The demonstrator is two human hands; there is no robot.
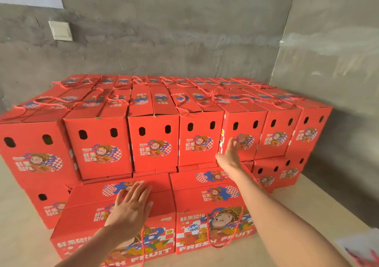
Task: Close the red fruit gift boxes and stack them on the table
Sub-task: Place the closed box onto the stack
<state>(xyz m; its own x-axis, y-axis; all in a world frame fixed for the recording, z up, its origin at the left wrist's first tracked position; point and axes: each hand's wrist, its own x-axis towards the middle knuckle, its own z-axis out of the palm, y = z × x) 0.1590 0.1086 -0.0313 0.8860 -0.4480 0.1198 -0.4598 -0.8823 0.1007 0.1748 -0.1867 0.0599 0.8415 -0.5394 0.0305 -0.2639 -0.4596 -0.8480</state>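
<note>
Two closed red fruit gift boxes stand side by side at the table's front. My left hand [131, 207] lies flat with spread fingers on the top of the near left box [86, 215]. The near right box [217, 221] has a red rope handle hanging down its front. My right hand [230, 156] reaches further back with straight fingers and touches the front face of an upper-row box [244, 141] in the big stack. That stack [153, 139] is two layers high and several boxes wide and deep.
The boxes rest on a beige table [297, 215] set against a grey concrete wall [184, 30]. Bare table lies to the right of the stack. A white sheet with something red [361, 248] sits at the lower right corner.
</note>
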